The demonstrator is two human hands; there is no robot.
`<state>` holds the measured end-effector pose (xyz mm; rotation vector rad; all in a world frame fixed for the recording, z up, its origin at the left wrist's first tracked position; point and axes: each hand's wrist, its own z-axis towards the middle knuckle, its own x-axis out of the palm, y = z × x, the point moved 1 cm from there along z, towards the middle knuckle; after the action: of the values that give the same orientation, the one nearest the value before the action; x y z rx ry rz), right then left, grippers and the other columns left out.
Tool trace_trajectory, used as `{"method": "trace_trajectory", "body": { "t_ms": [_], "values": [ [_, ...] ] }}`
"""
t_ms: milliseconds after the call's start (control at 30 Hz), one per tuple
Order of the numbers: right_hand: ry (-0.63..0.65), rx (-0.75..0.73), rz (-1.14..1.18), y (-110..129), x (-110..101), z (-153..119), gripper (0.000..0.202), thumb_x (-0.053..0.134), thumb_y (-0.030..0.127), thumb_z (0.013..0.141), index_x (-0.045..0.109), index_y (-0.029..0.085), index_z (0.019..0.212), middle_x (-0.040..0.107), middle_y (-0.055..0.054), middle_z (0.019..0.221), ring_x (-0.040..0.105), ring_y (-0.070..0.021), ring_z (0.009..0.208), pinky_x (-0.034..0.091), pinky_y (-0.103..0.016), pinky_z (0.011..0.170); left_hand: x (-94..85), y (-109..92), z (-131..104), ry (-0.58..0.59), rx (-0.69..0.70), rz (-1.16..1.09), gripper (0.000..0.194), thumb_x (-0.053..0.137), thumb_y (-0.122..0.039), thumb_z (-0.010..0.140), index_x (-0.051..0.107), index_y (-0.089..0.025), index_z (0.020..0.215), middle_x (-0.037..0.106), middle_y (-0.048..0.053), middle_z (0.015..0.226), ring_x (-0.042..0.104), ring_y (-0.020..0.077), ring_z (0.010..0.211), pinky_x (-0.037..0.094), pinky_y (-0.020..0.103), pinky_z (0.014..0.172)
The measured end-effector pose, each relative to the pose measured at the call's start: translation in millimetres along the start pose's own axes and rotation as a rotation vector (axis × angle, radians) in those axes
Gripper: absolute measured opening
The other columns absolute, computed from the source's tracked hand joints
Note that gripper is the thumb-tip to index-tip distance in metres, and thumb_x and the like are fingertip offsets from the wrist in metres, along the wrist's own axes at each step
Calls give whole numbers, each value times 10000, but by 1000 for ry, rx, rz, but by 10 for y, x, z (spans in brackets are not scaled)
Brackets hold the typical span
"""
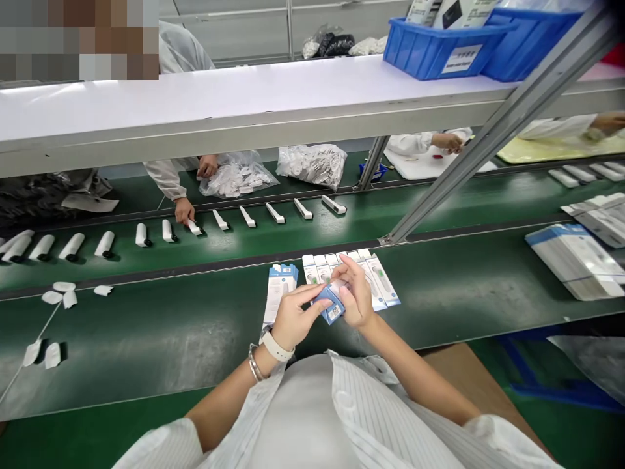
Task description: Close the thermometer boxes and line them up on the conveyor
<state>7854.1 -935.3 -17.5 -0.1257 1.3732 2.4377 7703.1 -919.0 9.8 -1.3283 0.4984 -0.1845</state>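
Observation:
Between my two hands is a small blue-and-white carton point(334, 311), its blue end with a printed code facing me. My left hand point(295, 316) pinches the carton from the left, thumb on top. On the other side my right hand point(357, 294) grips it, fingers curled over its far part. Just beyond, a row of white printed cartons point(383, 280) lies side by side on the green bench, partly hidden by my hands. A stack of flat blue-and-white cartons point(280, 286) sits behind my left hand.
Banded stacks of flat cartons point(576, 260) lie at the right. Small white plastic pieces point(53, 355) are scattered at the left. Beyond a divider, a green conveyor point(244, 244) carries white devices, where a co-worker's hand point(184, 211) touches one. A metal post point(454, 150) and shelf point(219, 127) stand ahead.

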Motion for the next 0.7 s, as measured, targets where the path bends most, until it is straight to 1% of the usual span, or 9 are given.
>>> {"method": "trace_trajectory", "body": {
  "t_ms": [133,267,367,467,533,567,633,667,700],
  "values": [
    [-83,68,-38,-7,23,-58,499,359,322,847,296,208,1329,514,-38,840,540,-179,681,454,-364,626,85,68,12,-61,0,27,202,623,-249,774,698,-173,946,690,72,943,628,199,851,494,321,802],
    [-117,110,-47,1,31,-96,481,355,327,861,302,211,1324,499,-25,816,536,-170,670,447,-344,619,113,123,21,-50,-16,12,204,619,-263,776,696,-163,937,685,75,922,624,192,825,497,316,785],
    [-94,141,-55,29,4,-90,474,339,341,873,293,214,1327,503,-25,826,543,-163,666,452,-332,618,85,139,25,78,-53,-68,290,634,-314,762,666,-152,1000,657,85,956,610,195,865,506,308,769],
    [76,172,-129,52,-53,-98,491,347,369,874,284,226,1339,541,-28,855,565,-157,648,470,-324,622,67,157,29,247,-94,-77,544,746,-351,635,585,-181,1126,618,79,1034,595,206,888,517,299,727],
    [81,174,-252,48,-127,-146,475,377,393,864,345,236,1312,578,-43,910,594,-185,745,480,-362,714,110,202,32,294,-125,-51,579,764,-338,605,563,-193,1129,604,77,1059,593,204,879,516,294,711],
    [-31,189,-322,35,-182,-188,471,396,406,857,372,237,1295,585,-59,975,592,-213,856,465,-396,794,162,239,32,279,-148,-65,529,742,-332,634,559,-191,1109,601,79,1059,594,200,876,515,292,714],
    [-425,316,-382,-24,-317,-314,530,452,437,831,345,235,1310,521,-93,1184,491,-260,1116,386,-450,940,341,339,31,179,-211,-164,423,680,-327,701,536,-180,1071,607,81,1022,601,186,871,510,293,738],
    [-619,448,-332,-79,-389,-396,592,483,458,813,304,236,1331,458,-102,1278,426,-270,1196,361,-460,971,472,397,29,120,-250,-237,401,661,-330,719,514,-177,1059,610,78,993,606,180,864,507,296,748],
    [-742,605,-217,-153,-457,-481,650,508,481,794,268,237,1347,407,-107,1335,395,-275,1231,368,-458,973,628,456,29,84,-287,-311,392,650,-336,727,493,-177,1048,612,71,966,610,174,854,506,298,753]
  ]
}}
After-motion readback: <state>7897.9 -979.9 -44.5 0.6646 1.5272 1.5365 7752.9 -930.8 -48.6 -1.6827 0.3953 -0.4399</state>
